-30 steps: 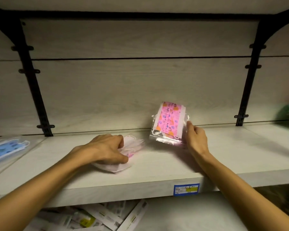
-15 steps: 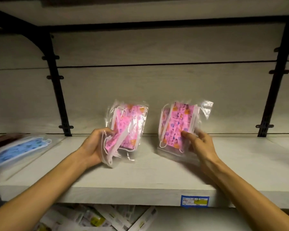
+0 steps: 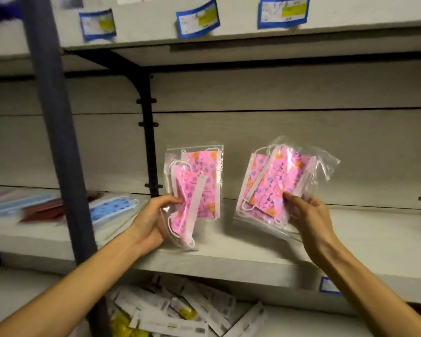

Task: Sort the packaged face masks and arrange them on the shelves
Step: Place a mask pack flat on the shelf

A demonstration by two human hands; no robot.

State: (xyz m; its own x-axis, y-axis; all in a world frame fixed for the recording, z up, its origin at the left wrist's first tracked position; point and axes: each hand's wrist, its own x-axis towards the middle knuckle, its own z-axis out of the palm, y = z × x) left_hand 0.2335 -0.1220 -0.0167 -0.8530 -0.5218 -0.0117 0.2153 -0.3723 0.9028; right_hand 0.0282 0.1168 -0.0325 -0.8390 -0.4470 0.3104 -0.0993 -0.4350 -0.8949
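Pink printed face masks in clear plastic bags fill both hands above the pale wood-grain shelf board (image 3: 229,254). The left hand (image 3: 153,220) has its fingers and thumb curled round the lower left edge of the left bundle of pink masks (image 3: 195,188), which rises up and to the right of the palm, upright, with its lower end hanging just over the shelf. The right hand (image 3: 309,215) pinches the right bundle of pink masks (image 3: 275,181) at its lower right corner, thumb on the front face and fingers curled behind; this bundle leans to the right, spreads up and to the left of the hand, and its lower left corner seems to touch the shelf. Both bundles stand side by side, apart, in front of the grey back panel (image 3: 301,93).

On the shelf section to the left, past a dark upright post (image 3: 58,132), lie a bagged blue patterned mask (image 3: 110,207) and dark red packets (image 3: 44,210), blurred. White and yellow flat packets (image 3: 170,312) are heaped on the shelf below. Blue-edged price labels (image 3: 197,18) hang on the front of the shelf above.
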